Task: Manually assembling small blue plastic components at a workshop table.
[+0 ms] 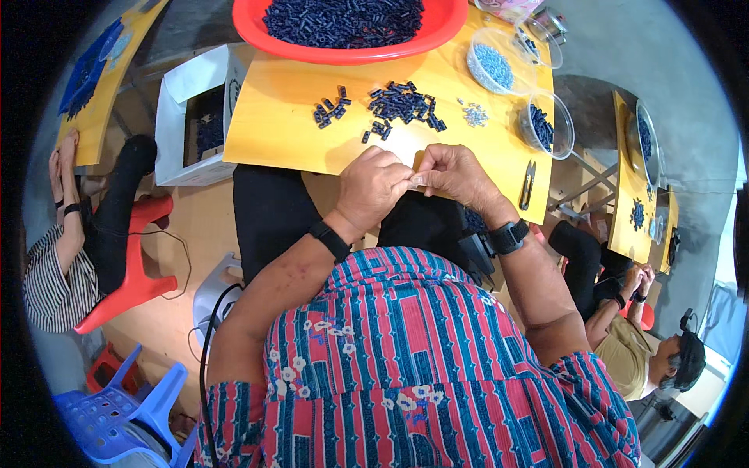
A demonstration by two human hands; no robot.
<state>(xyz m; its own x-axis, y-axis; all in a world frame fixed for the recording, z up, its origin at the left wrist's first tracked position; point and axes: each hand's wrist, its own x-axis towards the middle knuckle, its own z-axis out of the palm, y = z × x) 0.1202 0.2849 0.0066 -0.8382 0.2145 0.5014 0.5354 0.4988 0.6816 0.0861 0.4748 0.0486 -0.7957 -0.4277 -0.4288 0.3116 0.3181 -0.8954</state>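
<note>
my left hand (373, 189) and my right hand (456, 173) are knuckle to knuckle over the near edge of the table (273, 117), fingertips meeting in the middle. both grips are pinched tight on one small pale piece (417, 179) between them, thumbs and forefingers closed around it; it's too small and too covered to tell what it is. black wristbands on both wrists, my forearms coming up from my red and blue patterned shirt.

just beyond my fingers, on the yellow wooden top, there's a loose heap of small dark blue parts (402, 105), with a smaller cluster (331, 107) off to its left. to the right of the heap sits a little scatter of pale grey bits (473, 115). further out at the far edge, a big red basin (351, 27) piled with more of the dark blue parts. on the right side, a clear tub of light blue pieces (491, 66) and another clear tub of dark blue ones (544, 125). a small black snipper (527, 186) lies near the right edge of the table, just beside my right wrist.

off to my left, a white box (187, 117) with dark parts inside stands on the floor, and a person in a striped top (51, 281) sits on a red stool. to my right, another person (640, 343) sits at their own yellow table.
</note>
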